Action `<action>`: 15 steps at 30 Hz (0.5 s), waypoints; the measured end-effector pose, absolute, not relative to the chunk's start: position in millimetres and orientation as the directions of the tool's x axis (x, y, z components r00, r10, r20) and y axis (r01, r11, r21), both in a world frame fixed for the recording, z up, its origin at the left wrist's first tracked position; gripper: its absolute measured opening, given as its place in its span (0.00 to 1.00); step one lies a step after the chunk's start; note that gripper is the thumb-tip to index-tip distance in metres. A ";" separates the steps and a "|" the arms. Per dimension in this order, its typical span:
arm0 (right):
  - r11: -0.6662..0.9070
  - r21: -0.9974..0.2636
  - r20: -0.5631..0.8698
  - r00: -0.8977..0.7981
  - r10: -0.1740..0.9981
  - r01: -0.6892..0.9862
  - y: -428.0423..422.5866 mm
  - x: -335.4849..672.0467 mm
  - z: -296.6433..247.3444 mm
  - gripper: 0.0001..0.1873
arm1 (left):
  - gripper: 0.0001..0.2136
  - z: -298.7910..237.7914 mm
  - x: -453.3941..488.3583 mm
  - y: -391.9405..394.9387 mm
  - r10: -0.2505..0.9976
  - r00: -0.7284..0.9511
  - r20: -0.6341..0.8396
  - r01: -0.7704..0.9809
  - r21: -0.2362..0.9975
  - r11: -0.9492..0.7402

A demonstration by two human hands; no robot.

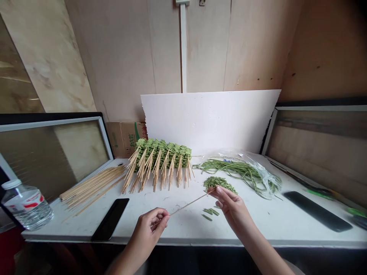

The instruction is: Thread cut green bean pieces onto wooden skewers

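A thin bamboo skewer (189, 203) slants up to the right above the table's front part, between my two hands. My left hand (151, 227) is closed around its lower end, thumb against fingertips. At the upper end, my right hand (232, 206) pinches with thumb and forefinger; whether a bean piece is also in that pinch, I cannot make out. Just behind the right hand lies a heap of cut green bean pieces (219, 182), partly covered by the fingers. Several loose bean pieces (210, 211) rest on the white table (189, 233) between the hands.
Filled bean skewers (163, 152) are stacked at the back, sticks forward. Bare skewers (94, 185), a black phone (111, 219) and a water bottle (27, 206) are on the left. Long green beans (229, 168) in a plastic bag and a dark oblong object (317, 211) lie right.
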State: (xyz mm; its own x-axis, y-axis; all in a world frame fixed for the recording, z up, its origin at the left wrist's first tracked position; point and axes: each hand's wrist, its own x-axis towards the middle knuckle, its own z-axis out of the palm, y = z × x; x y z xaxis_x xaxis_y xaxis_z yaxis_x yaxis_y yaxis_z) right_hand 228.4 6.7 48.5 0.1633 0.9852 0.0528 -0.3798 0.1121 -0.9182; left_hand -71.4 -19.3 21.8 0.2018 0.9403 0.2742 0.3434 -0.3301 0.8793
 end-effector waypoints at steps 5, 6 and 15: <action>0.070 -0.939 -0.001 0.205 0.979 -0.337 7.7 230.0 47.9 0.26 | 0.14 31.3 -67.7 -24.0 0.945 0.193 0.264 0.326 0.891 -0.315; 0.067 -0.942 -0.007 0.221 0.975 -0.328 8.2 230.5 48.0 0.27 | 0.14 33.5 -67.4 -25.0 0.945 0.188 0.267 0.320 0.893 -0.316; 0.079 -0.960 0.015 0.231 0.973 -0.268 22.6 242.4 30.5 0.28 | 0.11 44.0 -69.4 -29.9 0.930 0.170 0.327 0.289 0.885 -0.364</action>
